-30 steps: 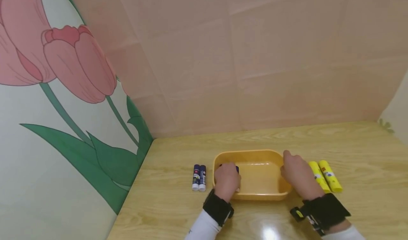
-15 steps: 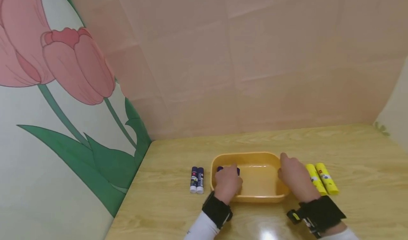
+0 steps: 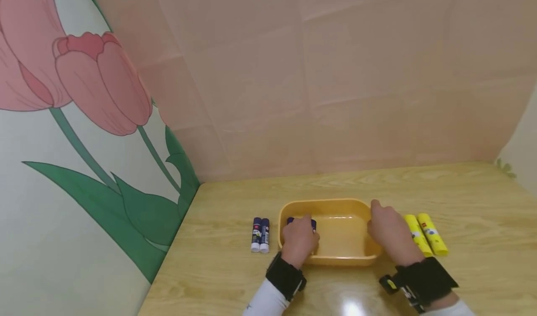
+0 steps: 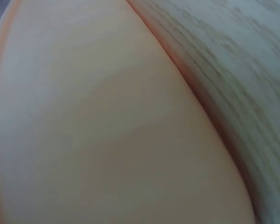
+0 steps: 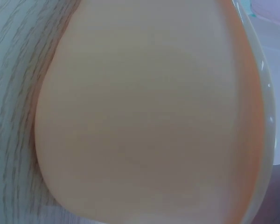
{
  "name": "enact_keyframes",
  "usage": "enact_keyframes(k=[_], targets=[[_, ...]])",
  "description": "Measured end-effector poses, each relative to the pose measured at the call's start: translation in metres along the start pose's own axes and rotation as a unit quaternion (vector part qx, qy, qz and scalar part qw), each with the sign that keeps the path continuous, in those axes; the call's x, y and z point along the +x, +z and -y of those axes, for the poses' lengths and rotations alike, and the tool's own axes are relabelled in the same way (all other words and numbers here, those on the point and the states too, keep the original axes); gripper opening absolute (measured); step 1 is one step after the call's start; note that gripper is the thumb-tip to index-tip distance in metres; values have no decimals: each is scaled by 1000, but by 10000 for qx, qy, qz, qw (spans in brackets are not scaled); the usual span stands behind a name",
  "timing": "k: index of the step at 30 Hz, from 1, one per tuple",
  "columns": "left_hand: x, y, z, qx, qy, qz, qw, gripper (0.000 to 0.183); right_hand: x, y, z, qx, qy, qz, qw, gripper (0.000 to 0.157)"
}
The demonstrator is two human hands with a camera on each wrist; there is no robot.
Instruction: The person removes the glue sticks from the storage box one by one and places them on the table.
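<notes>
A yellow-orange plastic tray [image 3: 341, 237] sits on the table. My left hand [image 3: 299, 241] reaches into its left end, with curled fingers and thumb about dark-blue glue sticks [image 3: 313, 224] that lie inside; their caps show past the knuckles and the hand hides the rest. My right hand [image 3: 390, 232] grips the tray's right rim, its fingers over the edge. The left wrist view is filled by the tray's smooth outer wall [image 4: 107, 116]. In the right wrist view the wall [image 5: 144, 112] and its glossy rim show, and no fingers.
Two dark-blue glue sticks with white ends [image 3: 260, 235] stand side by side left of the tray. Two larger yellow glue sticks [image 3: 432, 234] lie right of it, close behind the right hand. A pinkish sheet [image 3: 335, 83] covers the back wall; a tulip-printed panel [image 3: 100, 167] borders the left.
Over the last second my left hand shifts slightly on the glue sticks, so both outer caps now show. The right hand stays on the rim, and the tray keeps its place.
</notes>
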State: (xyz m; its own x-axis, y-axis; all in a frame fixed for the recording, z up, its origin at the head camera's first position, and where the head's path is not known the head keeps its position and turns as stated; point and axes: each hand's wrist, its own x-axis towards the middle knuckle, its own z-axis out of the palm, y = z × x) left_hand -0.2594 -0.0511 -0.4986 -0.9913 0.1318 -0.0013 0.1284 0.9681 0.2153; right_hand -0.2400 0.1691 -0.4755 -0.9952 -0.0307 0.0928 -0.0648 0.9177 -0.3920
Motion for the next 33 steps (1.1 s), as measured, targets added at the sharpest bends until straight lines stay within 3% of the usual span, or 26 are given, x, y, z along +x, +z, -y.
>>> enact_keyframes(k=[7,15,21,33], targets=[[-1,-1,-1,29,-9,-32,10000,36,2,-3,1,44,279,332,9990,27],[5,1,-2,-38,-60,142,9999,40,2,-3,2,-46,349,322,9989,27],[10,0,-2,-179,-31,-121,9998,30,3,-5,3,-1,291,350,9990,27],[15,3,5,-584,-118,-131,9981,33,2,-6,4,15,264,308,9992,25]])
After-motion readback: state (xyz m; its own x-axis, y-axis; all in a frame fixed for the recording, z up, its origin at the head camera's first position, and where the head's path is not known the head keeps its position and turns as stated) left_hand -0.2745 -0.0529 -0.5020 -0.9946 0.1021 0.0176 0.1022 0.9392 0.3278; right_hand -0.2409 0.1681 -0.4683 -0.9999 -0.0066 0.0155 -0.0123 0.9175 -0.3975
